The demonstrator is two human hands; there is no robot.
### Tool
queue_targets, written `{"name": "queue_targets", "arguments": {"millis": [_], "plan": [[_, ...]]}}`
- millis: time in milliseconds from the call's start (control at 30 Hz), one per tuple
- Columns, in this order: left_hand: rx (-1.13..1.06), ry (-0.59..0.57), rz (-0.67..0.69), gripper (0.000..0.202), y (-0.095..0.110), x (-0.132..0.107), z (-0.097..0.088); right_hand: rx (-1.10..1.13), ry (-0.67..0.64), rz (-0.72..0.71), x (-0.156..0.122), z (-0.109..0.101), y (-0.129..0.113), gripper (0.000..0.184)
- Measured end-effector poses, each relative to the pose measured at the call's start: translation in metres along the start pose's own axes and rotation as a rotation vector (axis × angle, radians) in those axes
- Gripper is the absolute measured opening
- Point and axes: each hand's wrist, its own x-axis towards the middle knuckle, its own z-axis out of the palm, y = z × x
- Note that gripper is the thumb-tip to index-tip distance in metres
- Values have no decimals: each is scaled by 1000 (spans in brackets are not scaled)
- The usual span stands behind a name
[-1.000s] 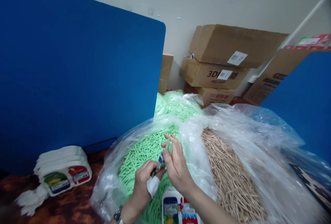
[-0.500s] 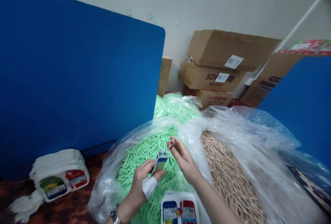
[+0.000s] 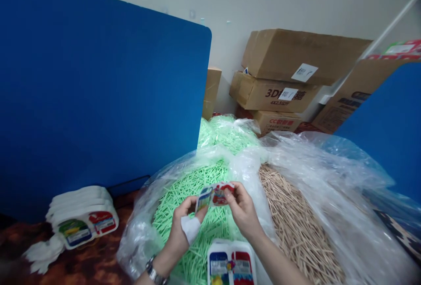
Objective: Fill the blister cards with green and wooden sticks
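Observation:
Both hands hold a small printed card point(image 3: 221, 194), blue and yellow at its left end and red at its right. My left hand point(image 3: 179, 228), with a white wrap around the base of the thumb, pinches the blue end between thumb and fingers. At the red end, the thumb and fingers of my right hand point(image 3: 245, 215) are closed on the card. Below it is an open plastic bag of thin green sticks point(image 3: 177, 193). A stack of white-edged printed cards point(image 3: 242, 267), blue and red on top, lies between my forearms.
At left, another stack of printed cards point(image 3: 79, 226) stands beside crumpled white tissue point(image 3: 46, 252). A bag of thin brown sticks point(image 3: 292, 223) lies at right. Blue panels point(image 3: 98, 79) flank the bags, and cardboard boxes point(image 3: 283, 94) are piled against the wall.
The card was folded upright in my left hand, with my right fingers at a red part above it. Now it is spread flatter between both hands. The view has shifted slightly.

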Motion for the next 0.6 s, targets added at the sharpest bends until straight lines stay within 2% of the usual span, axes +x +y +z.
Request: {"name": "queue_targets", "arguments": {"millis": [100,233,367,433,600], "plan": [[-19,19,-15,13,3,2,-1,12,-48,42,-3,1,0,26],[-154,-19,-55,29,4,3,-1,25,-61,86,-7,2,-2,25],[-352,-74,-254,37,7,2,-1,12,-45,69,-7,2,-3,28],[-444,-123,-310,41,10,0,-1,24,-27,57,-6,2,-3,29],[-487,-165,-292,36,13,-4,-2,39,-38,64,-5,4,2,27]]}}
